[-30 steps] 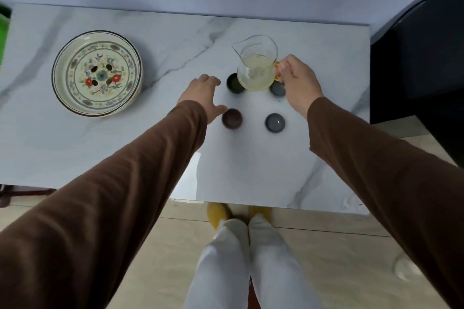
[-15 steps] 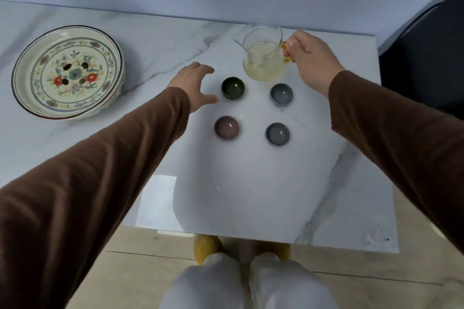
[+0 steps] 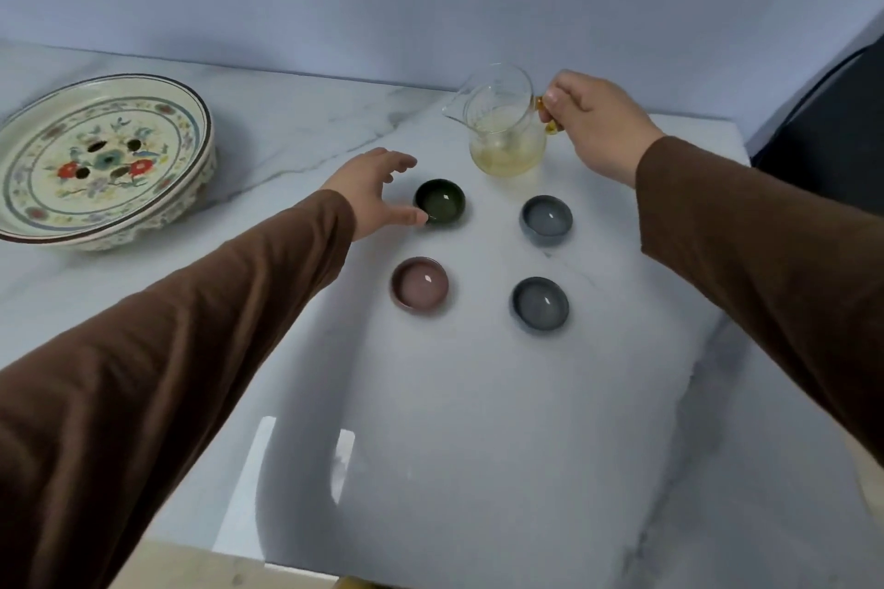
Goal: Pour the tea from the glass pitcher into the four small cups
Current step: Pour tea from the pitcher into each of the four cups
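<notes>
A glass pitcher [image 3: 502,129] with pale yellow tea stands upright at the back of the marble table [image 3: 478,421]. My right hand [image 3: 598,124] pinches its amber handle from the right. In front of it sit four small cups in a square: a dark green cup [image 3: 440,202], a grey cup [image 3: 546,219], a pink-brown cup [image 3: 420,285] and a second grey cup [image 3: 540,304]. My left hand [image 3: 378,191] lies spread on the table, its thumb touching the green cup's left rim. Whether the cups hold liquid I cannot tell.
A large floral dish [image 3: 95,158] stands at the far left of the table. A blue-grey wall runs behind the table. A dark object [image 3: 832,144] stands beyond the right edge. The table's near edge shows at the bottom.
The camera has tilted up and come closer. My left hand has shifted right, up to the green cup. The right hand stays on the pitcher's handle.
</notes>
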The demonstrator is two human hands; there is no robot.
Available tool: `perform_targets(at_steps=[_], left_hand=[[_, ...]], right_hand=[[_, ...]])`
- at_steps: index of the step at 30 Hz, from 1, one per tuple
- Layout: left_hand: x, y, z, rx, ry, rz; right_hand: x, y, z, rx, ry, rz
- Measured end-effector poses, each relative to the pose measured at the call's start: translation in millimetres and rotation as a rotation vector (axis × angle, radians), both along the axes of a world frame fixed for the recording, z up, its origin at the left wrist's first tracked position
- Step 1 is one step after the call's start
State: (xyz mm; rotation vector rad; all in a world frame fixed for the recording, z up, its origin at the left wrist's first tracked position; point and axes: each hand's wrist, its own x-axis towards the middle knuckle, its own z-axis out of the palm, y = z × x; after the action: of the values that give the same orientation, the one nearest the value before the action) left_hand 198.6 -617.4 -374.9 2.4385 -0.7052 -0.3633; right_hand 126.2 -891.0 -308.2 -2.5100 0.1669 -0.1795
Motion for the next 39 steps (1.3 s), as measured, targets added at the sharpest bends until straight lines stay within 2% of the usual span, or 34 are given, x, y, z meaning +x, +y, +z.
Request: perform_targets(at_steps=[14,39], left_hand=[[4,-10,-21,-0.013,-0.063,-0.092],[-6,-8,-26,-0.127,-0.007,-0.033]], right_hand=[[6,-2,-4,-0.197,-0.025,0.137],[-2,25,23,-0.531,0.08,0.2]])
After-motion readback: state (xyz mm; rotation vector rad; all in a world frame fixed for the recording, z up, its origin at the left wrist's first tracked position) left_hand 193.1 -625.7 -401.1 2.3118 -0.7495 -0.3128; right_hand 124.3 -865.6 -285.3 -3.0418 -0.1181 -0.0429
